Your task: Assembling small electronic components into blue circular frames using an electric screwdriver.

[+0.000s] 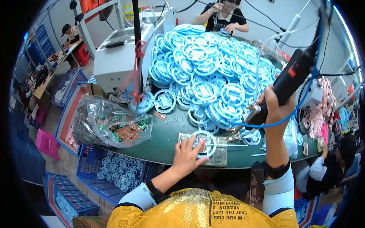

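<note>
My left hand (187,156) lies at the table's near edge, its fingers holding a round pale-blue plastic ring part (211,141) down on a worn flat pad (217,159). A small copper-coloured circuit board (203,144) sits inside that ring, partly covered by the fingers. To the right, my right hand (274,102) is wrapped round a black powered screwdriver (292,76) with a blue hose (289,121). The tool slants down to the left; its metal front end is above the table, right of the ring and apart from it. A thin white rod (232,144) lies beside the ring.
A large heap of similar ring parts (205,64) covers the far table. A clear bag of circuit boards (114,123) lies left, before a white machine (118,57). Below stands a blue crate (89,171) of small round parts. Another person (226,19) sits opposite.
</note>
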### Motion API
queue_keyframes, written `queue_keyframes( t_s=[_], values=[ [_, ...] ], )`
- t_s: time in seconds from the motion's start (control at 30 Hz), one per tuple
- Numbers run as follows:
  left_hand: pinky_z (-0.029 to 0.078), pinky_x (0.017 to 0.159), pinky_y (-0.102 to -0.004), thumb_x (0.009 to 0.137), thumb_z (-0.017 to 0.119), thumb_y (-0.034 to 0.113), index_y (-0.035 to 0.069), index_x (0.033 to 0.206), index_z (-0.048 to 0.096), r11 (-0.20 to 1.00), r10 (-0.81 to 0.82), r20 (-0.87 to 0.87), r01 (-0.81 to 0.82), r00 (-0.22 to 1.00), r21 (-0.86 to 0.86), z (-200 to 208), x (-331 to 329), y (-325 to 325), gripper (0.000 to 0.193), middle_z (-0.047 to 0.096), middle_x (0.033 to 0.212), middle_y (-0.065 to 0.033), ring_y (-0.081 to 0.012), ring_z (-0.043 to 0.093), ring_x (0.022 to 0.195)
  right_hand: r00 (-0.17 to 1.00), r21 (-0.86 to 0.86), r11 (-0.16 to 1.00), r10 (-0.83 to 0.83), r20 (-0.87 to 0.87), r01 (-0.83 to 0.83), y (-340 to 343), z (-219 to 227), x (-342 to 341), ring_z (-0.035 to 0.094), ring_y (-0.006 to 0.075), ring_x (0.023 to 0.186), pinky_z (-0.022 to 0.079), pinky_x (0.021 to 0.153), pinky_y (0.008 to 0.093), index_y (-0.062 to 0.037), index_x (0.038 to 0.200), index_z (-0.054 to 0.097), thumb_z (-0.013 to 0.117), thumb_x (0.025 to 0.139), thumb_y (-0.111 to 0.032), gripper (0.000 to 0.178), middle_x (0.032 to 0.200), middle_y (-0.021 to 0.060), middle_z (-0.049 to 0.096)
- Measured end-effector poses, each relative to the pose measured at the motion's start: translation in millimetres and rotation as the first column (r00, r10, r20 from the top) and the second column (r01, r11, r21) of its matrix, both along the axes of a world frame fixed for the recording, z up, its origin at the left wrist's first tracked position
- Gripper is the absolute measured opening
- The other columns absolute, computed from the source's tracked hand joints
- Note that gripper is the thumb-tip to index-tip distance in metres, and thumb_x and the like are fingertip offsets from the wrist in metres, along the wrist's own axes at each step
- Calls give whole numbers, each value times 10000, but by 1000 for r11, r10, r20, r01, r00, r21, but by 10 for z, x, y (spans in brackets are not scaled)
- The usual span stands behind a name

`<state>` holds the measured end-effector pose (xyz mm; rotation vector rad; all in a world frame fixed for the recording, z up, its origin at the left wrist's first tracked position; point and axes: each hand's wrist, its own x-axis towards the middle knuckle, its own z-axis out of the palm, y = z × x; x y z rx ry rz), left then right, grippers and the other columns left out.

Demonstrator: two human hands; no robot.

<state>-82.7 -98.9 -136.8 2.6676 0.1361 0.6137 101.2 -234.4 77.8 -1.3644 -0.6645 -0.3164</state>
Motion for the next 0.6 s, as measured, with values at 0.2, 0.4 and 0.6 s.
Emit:
queue_keyframes(
  t_s=[0.2,0.4,0.6],
  values=[
    [410,885,-422,776,795,385,81,1273,599,998,-40,49,43,998,-54,130,132,277,615,530,1284,-150,-317,530,1112,997,-100,992,-75,13,75,-138,-360,357,613,136,781,523,723,288,-8,1316,454,703,849,-36,529,925,51,574],
    [449,883,-444,778,794,256,65,1189,621,984,176,136,-179,975,8,100,595,1135,485,551,1204,-146,-335,556,1071,928,-171,932,-270,258,319,-658,-746,430,561,230,1132,456,983,373,14,1359,442,616,860,17,528,1260,134,514],
    [480,898,-435,756,813,204,44,1174,628,984,141,230,-162,963,74,143,1132,1682,484,564,1174,-155,-351,570,1073,918,-534,795,-67,392,286,-1087,-1254,-57,579,294,819,458,786,380,4,1002,581,629,768,44,242,898,144,594]
  ],
)
